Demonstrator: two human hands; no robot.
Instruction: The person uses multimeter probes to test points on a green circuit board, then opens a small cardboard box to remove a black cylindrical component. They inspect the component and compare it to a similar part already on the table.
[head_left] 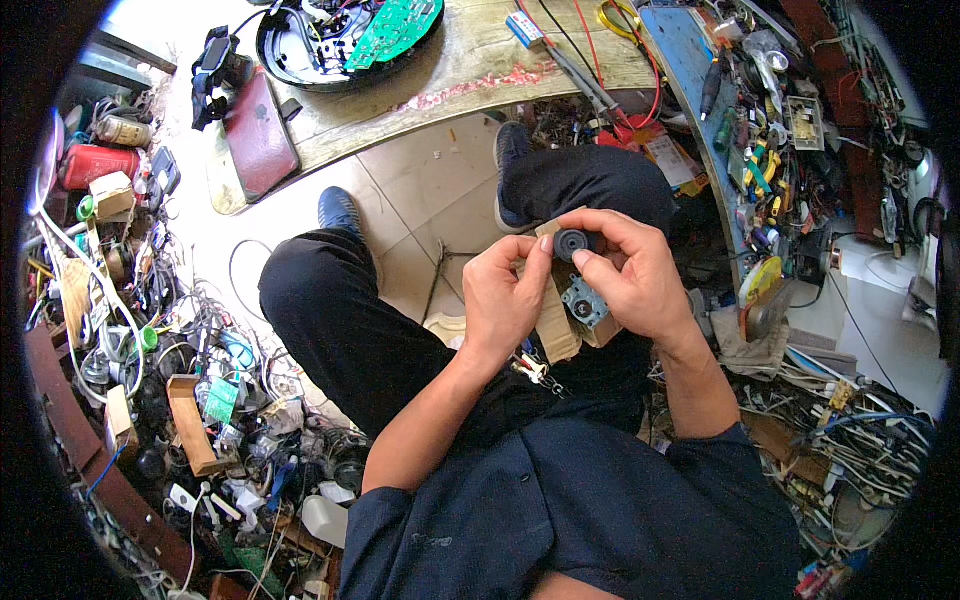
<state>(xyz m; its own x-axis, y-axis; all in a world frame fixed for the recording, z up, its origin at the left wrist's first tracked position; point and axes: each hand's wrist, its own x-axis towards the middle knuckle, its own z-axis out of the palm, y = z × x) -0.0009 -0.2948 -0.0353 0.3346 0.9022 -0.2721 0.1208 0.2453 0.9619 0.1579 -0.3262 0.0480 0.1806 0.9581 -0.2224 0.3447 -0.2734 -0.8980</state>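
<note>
Between my two hands, above my lap, is a small black round knob (571, 243) with a ringed face. My right hand (640, 275) pinches it, the thumb pressed on its lower edge and the fingers curled behind it. My left hand (502, 300) has its thumb and forefinger closed at the knob's left side. Just below the hands, a brown cardboard box (556, 330) sits in my lap, partly hidden by them. In it or against it rests a blue-grey metal part (584, 301) with a round hole. Which of these it is, I cannot tell.
Ahead stands a worn wooden bench (400, 125) with a round black housing (268, 50) holding a green circuit board (395, 38), and a dark red phone (258, 130). Test leads and a soldering iron (580, 75) lie nearby. Hand tools crowd the blue board (690, 70); heaped parts and cables (250, 420) flank me.
</note>
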